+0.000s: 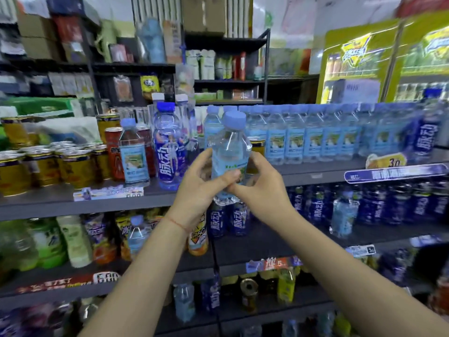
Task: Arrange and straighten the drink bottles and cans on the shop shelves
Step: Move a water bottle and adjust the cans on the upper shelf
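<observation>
Left hand (196,188) and right hand (261,188) both grip a water bottle (229,154); beyond the grip, crowded neighbouring bottles (167,147) could topple if nudged.

I'm looking at a grey top shelf (315,175) that runs across the view. On its left end stand gold cans (73,166), packed close together, with a red can (116,154) just beside them. Next come a small water bottle (134,154) and a taller blue drink bottle (167,147), both upright near the front edge. To the right, a long row of water bottles (315,139) with pale blue caps stands side by side. The shelf below (279,242) carries dark blue drink bottles (388,205), upright, and one clear bottle (343,215) among them.
</observation>
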A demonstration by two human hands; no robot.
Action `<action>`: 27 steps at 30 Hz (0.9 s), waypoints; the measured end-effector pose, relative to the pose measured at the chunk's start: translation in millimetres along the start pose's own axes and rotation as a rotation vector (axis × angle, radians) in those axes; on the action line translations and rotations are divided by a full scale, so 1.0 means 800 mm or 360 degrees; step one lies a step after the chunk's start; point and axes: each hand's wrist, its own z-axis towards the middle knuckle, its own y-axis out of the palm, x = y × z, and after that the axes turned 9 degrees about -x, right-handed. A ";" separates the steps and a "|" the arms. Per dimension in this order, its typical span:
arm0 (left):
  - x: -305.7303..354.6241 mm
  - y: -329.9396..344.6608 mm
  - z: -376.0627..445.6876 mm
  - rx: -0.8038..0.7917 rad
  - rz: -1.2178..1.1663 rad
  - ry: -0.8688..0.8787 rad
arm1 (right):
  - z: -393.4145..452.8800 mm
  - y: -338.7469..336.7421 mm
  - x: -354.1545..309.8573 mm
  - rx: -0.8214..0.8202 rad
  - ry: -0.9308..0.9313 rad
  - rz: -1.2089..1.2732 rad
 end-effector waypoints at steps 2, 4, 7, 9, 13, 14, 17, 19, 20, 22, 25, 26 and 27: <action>-0.012 -0.008 0.029 0.0066 0.0197 0.0061 | 0.028 -0.006 0.018 -0.0056 -0.0010 -0.0142; -0.026 -0.017 0.057 0.0159 0.0286 0.0083 | 0.057 -0.015 0.036 -0.0107 -0.0020 -0.0462; -0.049 -0.033 0.097 0.0305 0.0334 0.0076 | 0.091 -0.034 0.062 0.0100 -0.0014 -0.0986; -0.062 -0.042 0.121 0.0350 0.0382 0.0013 | 0.104 -0.044 0.081 0.0259 -0.0015 -0.1017; -0.086 -0.039 0.157 0.0323 0.0421 -0.0104 | 0.123 -0.054 0.110 0.0174 0.0120 -0.0952; -0.090 -0.036 0.165 0.0314 0.0489 -0.0120 | 0.127 -0.054 0.114 0.0111 0.0155 -0.0928; -0.103 -0.030 0.183 0.0226 0.0830 -0.0196 | 0.130 -0.052 0.125 0.0057 0.0099 -0.0915; -0.114 -0.026 0.189 0.0191 0.1081 -0.0301 | 0.131 -0.051 0.134 0.0093 0.0020 -0.0959; -0.117 -0.023 0.190 0.0195 0.1167 -0.0353 | 0.132 -0.051 0.139 0.0105 -0.0008 -0.0969; -0.122 -0.017 0.190 0.0232 0.1249 -0.0435 | 0.133 -0.050 0.146 0.0126 -0.0064 -0.0988; -0.123 -0.013 0.195 0.0268 0.1238 -0.0485 | 0.134 -0.049 0.152 0.0142 -0.0122 -0.0974; -0.122 -0.013 0.198 0.0276 0.1230 -0.0504 | 0.135 -0.049 0.154 0.0142 -0.0129 -0.0965; -0.120 -0.012 0.201 0.0280 0.1219 -0.0529 | 0.135 -0.049 0.155 0.0143 -0.0132 -0.0954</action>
